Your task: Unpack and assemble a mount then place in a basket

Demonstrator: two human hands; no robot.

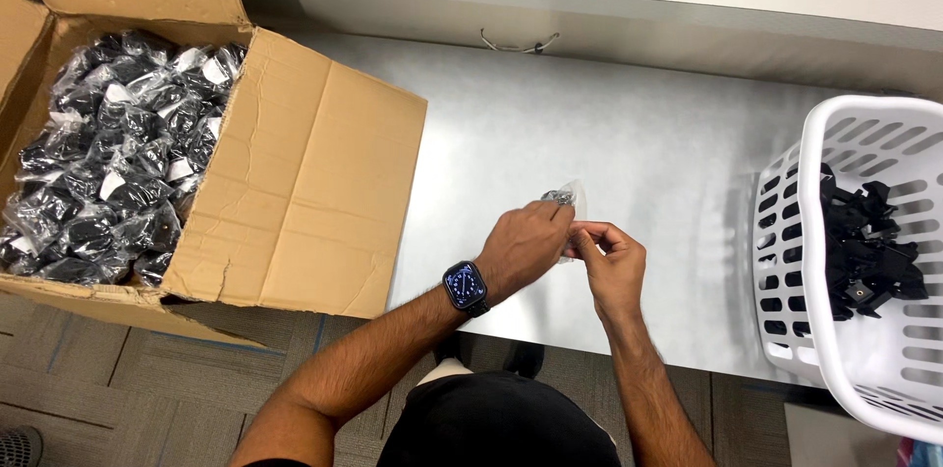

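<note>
Near the table point(609, 133) front edge: left hand point(526, 246) and right hand point(611, 266) both pinched on one small clear bag point(570, 198) holding a black part. Best gripped close at the opening, steady over the table, between box point(324, 192) and basket point(864, 123).

Brown cardboard box point(295, 182), white slotted basket point(864, 261) of black parts point(869, 251), grey metal table point(609, 133).

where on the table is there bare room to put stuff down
Bare steel table lies between the cardboard box flap and the white basket, mostly beyond the hands. The box is packed with bagged black parts; the basket holds loose black parts.
</note>
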